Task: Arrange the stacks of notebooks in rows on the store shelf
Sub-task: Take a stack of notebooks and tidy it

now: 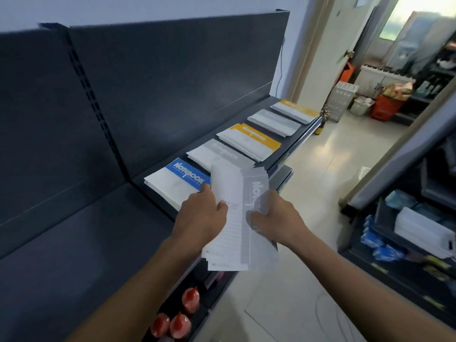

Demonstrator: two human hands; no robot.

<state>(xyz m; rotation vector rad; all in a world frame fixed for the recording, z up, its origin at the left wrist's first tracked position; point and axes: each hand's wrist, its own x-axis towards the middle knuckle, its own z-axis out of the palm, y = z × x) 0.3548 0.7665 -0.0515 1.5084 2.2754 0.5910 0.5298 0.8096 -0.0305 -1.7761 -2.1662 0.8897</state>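
I hold a stack of grey-striped notebooks (240, 218) upright in front of the dark shelf (81, 243). My left hand (201, 215) grips its left edge and my right hand (275, 219) grips its right edge. On the shelf beyond lies a row of stacks: a blue-striped notebook stack (176, 181) nearest, then a grey stack (217, 154), a yellow stack (249, 140), another grey stack (274, 122) and a far yellow stack (294, 110). The held stack hides part of the blue and grey ones.
Red-capped bottles (177, 317) stand on a lower shelf below my arms. Another rack with blue packets (380, 243) stands to the right across the tiled aisle (320, 169). A clear crate (341, 99) and an orange basket (386, 107) sit on the floor beyond.
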